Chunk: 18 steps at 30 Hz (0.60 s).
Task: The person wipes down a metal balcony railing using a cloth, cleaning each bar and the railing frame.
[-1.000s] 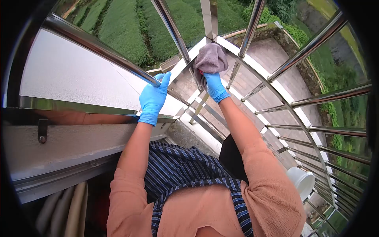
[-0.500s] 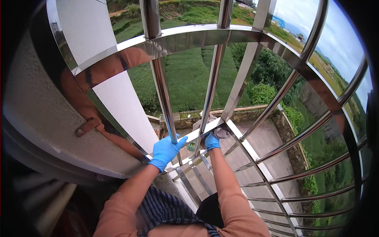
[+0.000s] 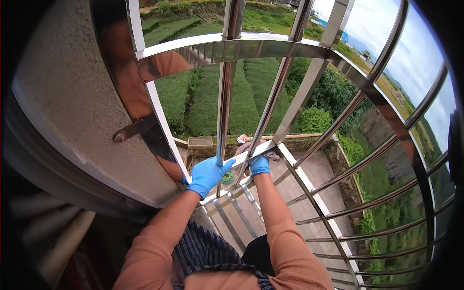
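My left hand (image 3: 207,176), in a blue glove, is closed around the lower rail (image 3: 262,148) of a shiny metal railing, at the foot of an upright bar (image 3: 224,111). Its thumb points right along the rail. To the right, my right hand (image 3: 260,165), also gloved in blue, reaches under the same rail near the corner post. A greyish cloth (image 3: 272,155) shows beside and beyond its fingers, bunched up in its grasp. The rail hides most of those fingertips.
A rough wall (image 3: 72,87) with a metal bracket (image 3: 128,132) stands close on my left. Curved bars (image 3: 382,203) run along the right. Below lie a paved floor (image 3: 319,179) and a low stone wall; green field rows (image 3: 212,101) stretch beyond.
The view has turned left, so the railing sits farther right and more of the wall shows. My left hand keeps its hold on the rail; the cloth has shifted slightly by my right hand.
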Tool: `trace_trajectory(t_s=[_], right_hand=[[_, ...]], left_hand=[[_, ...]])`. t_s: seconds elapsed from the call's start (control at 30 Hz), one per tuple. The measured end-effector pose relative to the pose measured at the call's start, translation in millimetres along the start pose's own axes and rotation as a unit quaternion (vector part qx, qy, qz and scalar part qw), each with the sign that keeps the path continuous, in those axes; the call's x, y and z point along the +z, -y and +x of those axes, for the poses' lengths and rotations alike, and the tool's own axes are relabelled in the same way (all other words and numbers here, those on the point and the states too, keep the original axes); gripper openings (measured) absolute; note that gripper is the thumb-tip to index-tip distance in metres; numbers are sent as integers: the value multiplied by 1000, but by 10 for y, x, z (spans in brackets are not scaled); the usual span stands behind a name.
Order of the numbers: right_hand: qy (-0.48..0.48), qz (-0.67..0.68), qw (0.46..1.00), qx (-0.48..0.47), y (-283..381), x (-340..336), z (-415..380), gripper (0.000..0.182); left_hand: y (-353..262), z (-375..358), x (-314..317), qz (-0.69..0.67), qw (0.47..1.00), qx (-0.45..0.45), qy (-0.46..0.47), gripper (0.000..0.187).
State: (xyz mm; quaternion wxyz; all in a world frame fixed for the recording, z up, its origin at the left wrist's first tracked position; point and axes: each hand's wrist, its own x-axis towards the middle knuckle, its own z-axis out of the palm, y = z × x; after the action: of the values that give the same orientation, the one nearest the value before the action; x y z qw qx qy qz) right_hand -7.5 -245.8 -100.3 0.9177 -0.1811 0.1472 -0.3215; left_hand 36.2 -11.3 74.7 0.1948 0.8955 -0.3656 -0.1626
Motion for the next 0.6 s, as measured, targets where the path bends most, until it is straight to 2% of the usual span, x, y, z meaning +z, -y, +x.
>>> trace_trajectory(t_s=[0.07, 0.13, 0.2, 0.23, 0.33, 0.37, 0.43, 0.5, 0.6], right_hand=[[-22, 183, 980, 76, 27, 64, -7, 31], [-26, 203, 976, 78, -4, -71, 84, 30], [-6, 185, 980, 70, -119, -552, 414, 29], [-38, 140, 988, 49, -3, -280, 202, 29], [-106, 5, 994, -17, 31, -314, 233, 28], [-144, -70, 986, -41, 7, -350, 229, 27], [-226, -235, 943, -71, -57, -379, 171, 26], [-279, -353, 890, -69, -129, -368, 124, 26], [-305, -425, 851, -44, -221, -385, 33, 26]], left_hand=[[45, 30, 73, -20, 999, 23, -39, 63], [77, 25, 111, -20, 997, 33, -66, 65], [65, 26, 115, -1, 997, 32, -75, 65], [67, 22, 104, -16, 997, 34, -68, 65], [113, 86, 191, -20, 996, 30, -76, 66], [31, 70, 74, 3, 1000, -21, 4, 61], [79, 128, 177, 3, 1000, -7, -17, 61], [38, 130, 160, 2, 1000, -20, 3, 59], [95, 155, 213, -2, 1000, -18, -14, 58]])
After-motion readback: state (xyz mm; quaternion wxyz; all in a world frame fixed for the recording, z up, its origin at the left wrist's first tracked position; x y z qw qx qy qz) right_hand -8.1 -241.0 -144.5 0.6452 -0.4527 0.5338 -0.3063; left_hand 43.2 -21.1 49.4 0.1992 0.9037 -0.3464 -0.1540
